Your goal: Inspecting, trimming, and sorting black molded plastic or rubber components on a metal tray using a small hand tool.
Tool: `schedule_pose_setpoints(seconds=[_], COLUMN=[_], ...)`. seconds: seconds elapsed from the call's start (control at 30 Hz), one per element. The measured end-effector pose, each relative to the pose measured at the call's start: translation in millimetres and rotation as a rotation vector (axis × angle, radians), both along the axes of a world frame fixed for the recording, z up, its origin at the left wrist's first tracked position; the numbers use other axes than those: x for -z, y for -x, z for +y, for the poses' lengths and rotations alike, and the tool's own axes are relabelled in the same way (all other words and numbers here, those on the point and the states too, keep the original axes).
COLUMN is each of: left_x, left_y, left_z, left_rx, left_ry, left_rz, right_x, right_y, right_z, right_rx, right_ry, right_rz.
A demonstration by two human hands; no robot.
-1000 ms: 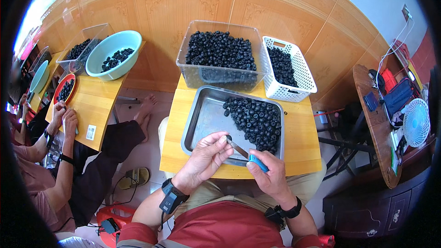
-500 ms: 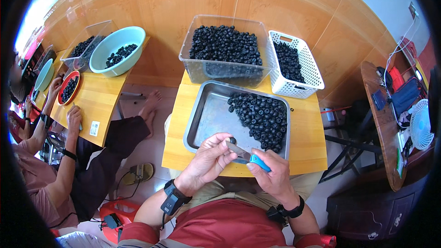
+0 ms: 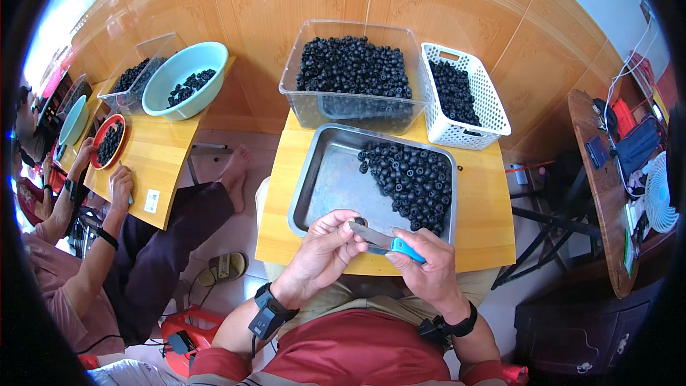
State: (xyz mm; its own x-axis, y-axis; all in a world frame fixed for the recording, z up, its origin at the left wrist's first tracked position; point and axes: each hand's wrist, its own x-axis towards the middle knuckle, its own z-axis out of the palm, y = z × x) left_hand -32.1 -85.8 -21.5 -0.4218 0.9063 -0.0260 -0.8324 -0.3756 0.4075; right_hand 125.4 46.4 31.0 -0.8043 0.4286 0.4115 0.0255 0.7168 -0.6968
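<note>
My left hand point(image 3: 325, 246) pinches a small black round piece point(image 3: 359, 221) between thumb and fingertips; the fingers cover part of it. In my right hand point(image 3: 432, 268) is a knife point(image 3: 409, 249) with a blue handle, its short metal blade pointing left against the piece at my left fingertips. Both hands are over the near edge of a metal tray point(image 3: 304, 164). Many black ring-like pieces point(image 3: 411, 182) with hollow centres lie heaped across the tray's right side, while its left part shows bare metal.
Behind the tray stand a clear plastic bin point(image 3: 357, 111) and a white perforated basket point(image 3: 471, 132), both holding black pieces. At left, a co-worker point(image 3: 93, 264) sits at another table with a pale green basin point(image 3: 161, 100) and a red-rimmed plate point(image 3: 121, 121). A side table point(image 3: 593, 171) is at right.
The knife blade lies slightly flatter against the piece. Both hands keep their grips; the whole view has shifted a little.
</note>
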Motion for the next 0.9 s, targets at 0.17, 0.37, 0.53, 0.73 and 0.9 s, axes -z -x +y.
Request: schedule_pose_setpoints(seconds=[0.17,0.37,0.53,0.73,0.9], left_x=[-13,-11,-4,0,-3], left_y=[0,6,0,-5,-6], left_z=[-8,-6,-2,-3,-4], left_rx=[-0.015,-0.011,0.031,0.065,0.074], left_ry=[-0.055,-0.037,0.004,0.026,0.063], left_rz=[0.014,0.032,0.041,0.057,0.053], right_x=[14,-3,-15,-4,-5], right_y=[-1,6,21,30,32], right_z=[19,15,-2,-3,2], right_rx=[0.178,0.12,-0.089,-0.162,-0.19], right_ry=[0.047,0.167,0.146,0.11,0.083], right_rz=[0.044,0.109,0.093,0.101,0.092])
